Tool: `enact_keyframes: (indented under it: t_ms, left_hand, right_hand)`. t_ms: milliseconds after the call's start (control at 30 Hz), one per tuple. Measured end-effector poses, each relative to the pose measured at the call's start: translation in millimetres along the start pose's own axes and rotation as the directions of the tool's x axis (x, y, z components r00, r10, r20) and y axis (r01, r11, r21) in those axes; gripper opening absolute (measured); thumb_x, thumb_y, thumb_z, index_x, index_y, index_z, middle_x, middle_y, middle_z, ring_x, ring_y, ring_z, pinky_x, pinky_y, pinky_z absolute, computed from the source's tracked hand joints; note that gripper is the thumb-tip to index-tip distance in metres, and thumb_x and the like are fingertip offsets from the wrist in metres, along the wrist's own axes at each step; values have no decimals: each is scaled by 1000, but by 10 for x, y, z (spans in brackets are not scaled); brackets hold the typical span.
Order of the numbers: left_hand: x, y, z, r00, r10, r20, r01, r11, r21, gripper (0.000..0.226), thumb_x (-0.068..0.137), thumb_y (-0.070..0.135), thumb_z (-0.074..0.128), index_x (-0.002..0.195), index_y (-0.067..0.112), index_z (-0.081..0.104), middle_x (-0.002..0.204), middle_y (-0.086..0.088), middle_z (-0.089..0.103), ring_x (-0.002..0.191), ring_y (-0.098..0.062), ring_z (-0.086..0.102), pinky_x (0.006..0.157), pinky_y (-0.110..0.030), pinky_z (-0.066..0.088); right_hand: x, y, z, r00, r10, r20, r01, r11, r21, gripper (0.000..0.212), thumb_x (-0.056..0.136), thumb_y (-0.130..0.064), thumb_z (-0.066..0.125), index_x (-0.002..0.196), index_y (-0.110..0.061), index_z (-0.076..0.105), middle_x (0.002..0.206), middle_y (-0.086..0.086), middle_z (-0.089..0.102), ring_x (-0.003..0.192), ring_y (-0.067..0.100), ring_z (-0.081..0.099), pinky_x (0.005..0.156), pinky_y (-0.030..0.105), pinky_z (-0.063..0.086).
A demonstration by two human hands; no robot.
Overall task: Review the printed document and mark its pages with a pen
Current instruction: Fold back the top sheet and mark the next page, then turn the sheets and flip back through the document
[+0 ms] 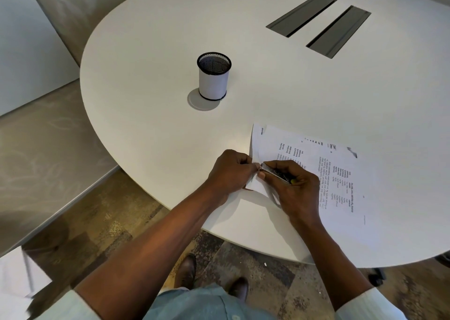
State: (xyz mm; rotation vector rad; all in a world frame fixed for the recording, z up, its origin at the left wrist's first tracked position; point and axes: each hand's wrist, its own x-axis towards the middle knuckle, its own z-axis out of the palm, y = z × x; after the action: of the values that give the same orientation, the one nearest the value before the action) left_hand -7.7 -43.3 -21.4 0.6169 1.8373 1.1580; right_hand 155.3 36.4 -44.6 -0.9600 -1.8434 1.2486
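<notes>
Soft, even light falls on a white table (292, 95), where a pen cup (213, 76) casts a faint shadow toward the table's near-left edge; wide-angle distortion curves the frame's blurred edges.

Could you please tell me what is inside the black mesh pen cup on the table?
The black mesh pen cup with the white sleeve looks empty: only dark mesh shows through its open top. Its very bottom is hidden by the near wall, so something small there cannot be ruled out.
</notes>
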Motion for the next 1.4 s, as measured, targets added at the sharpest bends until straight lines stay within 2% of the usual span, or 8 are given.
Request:
enact_keyframes:
  t_ms: [200,333,467,633,767,1000,1133,1400]
  left_hand:
    - [0,29,-27,999,-9,31,10,999,-49,36,96,20,76,63,8,66,62,-4,57,65,-26,60,76,-51,68]
    - [-24,35,-35,999,-22,31,25,995,-94,34,97,17,75,66,3,69,64,-4,58,64,-24,60,63,-39,68]
    - [-19,25,-50,999,-21,34,24,996,-87,38,95,19,74,81,-12,59,70,-13,52,69,-28,54,79,-61,67]
    - [-51,37,-66,999,-18,28,20,996,-84,34,92,17,73,65,1,61,62,-8,55,61,-26,58,66,-46,69]
    - [-27,-4,-56,1000,-18,9,19,996,-93,39,95,15,73,57,12,63,55,0,61,50,-16,64,54,-25,59]
    - [53,-76,-21,1000,11,-29,-12,1000,-20,37,92,24,74,58,17,64,61,3,68,59,-18,63,61,-29,49]
    - [65,-83,-21,1000,4,-23,-6,997,-72,27,89,25,76,72,4,72,78,-15,79,75,-36,78,69,-49,70]
    - [57,-67,-3,1000,10,-22,-11,999,-43,33,82,34,77,76,2,72,93,-28,78,88,-49,78,83,-70,63]
  right_hand:
    - [-12,-24,-43,995,65,-77,-51,983,179,28,78,-17,96,103,-25,87,100,-7,86,97,12,81,82,19,60]
    - [-7,-40,-60,990,93,-108,-62,963,263,29,78,-10,95,104,-21,87,101,-1,86,98,14,82,83,22,63]
    - [6,-66,-96,988,103,-117,-61,945,321,25,81,-11,93,102,-24,88,100,1,86,93,10,80,77,19,60]
    - [18,-72,-236,978,180,-106,-115,886,449,21,89,-8,85,105,-21,88,101,7,86,90,17,76,77,25,60]
    - [18,-27,-568,968,152,-201,-95,959,266,19,92,-16,84,109,-23,87,101,-1,86,88,10,77,74,21,59]
    - [52,217,-1300,898,96,-429,-178,972,-155,19,99,-24,79,118,-23,83,113,-11,80,97,-3,75,91,28,61]
    - [72,358,-1593,857,24,-516,-203,934,-294,20,99,-20,77,118,-23,81,116,-8,77,91,-4,72,91,29,60]
    - [83,464,-1883,816,-35,-576,-268,861,-433,21,97,-15,78,118,-16,81,121,5,76,102,19,74,101,40,60]
